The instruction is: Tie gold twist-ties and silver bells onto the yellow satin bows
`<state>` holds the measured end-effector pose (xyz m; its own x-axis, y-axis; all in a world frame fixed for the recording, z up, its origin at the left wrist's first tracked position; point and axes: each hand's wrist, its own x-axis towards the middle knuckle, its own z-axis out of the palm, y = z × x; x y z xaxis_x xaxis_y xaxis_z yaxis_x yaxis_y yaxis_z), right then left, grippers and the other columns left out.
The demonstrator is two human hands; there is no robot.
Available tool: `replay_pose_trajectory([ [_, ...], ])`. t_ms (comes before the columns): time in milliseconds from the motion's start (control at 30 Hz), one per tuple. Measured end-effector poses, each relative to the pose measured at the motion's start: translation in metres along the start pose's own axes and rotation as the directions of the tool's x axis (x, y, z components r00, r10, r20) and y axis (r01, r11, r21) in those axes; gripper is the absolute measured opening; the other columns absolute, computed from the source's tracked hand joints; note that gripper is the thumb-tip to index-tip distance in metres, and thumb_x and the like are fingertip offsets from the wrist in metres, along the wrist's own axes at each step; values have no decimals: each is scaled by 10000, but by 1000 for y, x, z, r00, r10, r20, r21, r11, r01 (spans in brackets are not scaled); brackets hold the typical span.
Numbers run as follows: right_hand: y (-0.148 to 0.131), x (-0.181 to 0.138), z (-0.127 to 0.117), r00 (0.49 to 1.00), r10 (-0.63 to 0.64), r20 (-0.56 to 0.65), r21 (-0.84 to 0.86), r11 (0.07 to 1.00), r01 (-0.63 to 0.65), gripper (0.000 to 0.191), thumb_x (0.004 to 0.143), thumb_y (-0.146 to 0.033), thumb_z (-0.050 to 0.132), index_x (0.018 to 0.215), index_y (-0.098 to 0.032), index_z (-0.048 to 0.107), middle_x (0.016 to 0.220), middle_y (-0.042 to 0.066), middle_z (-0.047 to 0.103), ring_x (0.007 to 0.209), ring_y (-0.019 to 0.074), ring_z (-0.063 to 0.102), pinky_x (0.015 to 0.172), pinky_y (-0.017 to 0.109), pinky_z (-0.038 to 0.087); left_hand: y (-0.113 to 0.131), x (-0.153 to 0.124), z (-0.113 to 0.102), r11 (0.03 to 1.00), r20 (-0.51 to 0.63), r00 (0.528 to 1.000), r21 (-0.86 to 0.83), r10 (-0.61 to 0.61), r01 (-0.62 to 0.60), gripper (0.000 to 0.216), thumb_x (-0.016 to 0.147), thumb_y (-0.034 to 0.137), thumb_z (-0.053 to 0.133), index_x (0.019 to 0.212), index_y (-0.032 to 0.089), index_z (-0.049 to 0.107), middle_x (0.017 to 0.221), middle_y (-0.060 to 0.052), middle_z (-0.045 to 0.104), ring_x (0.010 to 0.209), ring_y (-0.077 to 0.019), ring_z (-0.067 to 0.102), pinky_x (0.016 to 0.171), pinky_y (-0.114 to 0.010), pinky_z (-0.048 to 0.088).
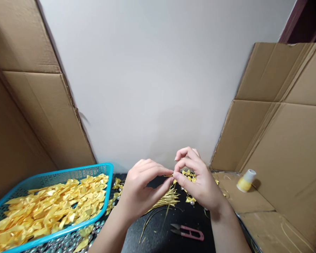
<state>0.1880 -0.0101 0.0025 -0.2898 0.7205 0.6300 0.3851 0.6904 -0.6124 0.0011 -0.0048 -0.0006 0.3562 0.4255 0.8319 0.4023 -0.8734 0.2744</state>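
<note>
My left hand [139,188] and my right hand [197,179] meet above a black table top [160,239], fingertips pinched together on a small yellow ribbon bow with gold cord [173,175]. Just under the hands lies a bundle of gold cords [165,200]. A few finished yellow bows with beads [190,199] lie beside my right hand. Pink thread snips [188,232] rest on the table in front of me.
A blue plastic basket [68,172] full of yellow ribbon bows stands at the left, with silver beads [68,242] beneath its near edge. Cardboard panels [279,133] wall both sides. A spool of yellow thread [246,180] lies on the right cardboard. A white wall is behind.
</note>
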Motion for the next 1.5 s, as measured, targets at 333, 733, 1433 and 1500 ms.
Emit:
replay_pose_trajectory([
  [333, -3, 0, 0, 1000, -1, 10, -1, 1000, 1, 93, 864, -177, 578, 782, -221, 574, 1001, 21, 497, 1047, 202, 455, 953, 374, 377, 6, 0, 5, 998, -8, 1000, 59, 6, -6, 98, 821, 102, 605, 791, 194, 617, 710, 3, 714, 607, -140, 580, 618, -291, 404],
  [733, -4, 0, 2, 998, 10, 58, -7, 1000, -10, 115, 918, -166, 580, 818, -219, 565, 973, 7, 498, 1021, 180, 465, 929, 333, 377, 4, -1, 10, 994, -91, 994, 81, -64, 71, 160, 795, 84, 545, 680, 185, 594, 609, 22, 649, 573, -132, 541, 604, -285, 398],
  [1433, 1, -2, -15, 988, -38, 153, 67, 997, 28, 152, 969, -201, 552, 818, -205, 539, 939, 11, 488, 961, 163, 466, 880, 292, 371, -5, -1, -5, 990, -96, 989, 77, -112, 119, 153, 756, 88, 569, 645, 189, 600, 609, 36, 653, 584, -134, 541, 632, -291, 420],
  [1500, 2, -2, -16, 981, -53, 188, 119, 992, 31, 172, 978, -230, 545, 807, -205, 537, 933, 9, 481, 948, 159, 466, 885, 293, 371, -6, 0, -6, 990, -91, 989, 71, -116, 122, 154, 758, 88, 572, 646, 190, 603, 608, 36, 654, 586, -135, 541, 635, -293, 422],
])
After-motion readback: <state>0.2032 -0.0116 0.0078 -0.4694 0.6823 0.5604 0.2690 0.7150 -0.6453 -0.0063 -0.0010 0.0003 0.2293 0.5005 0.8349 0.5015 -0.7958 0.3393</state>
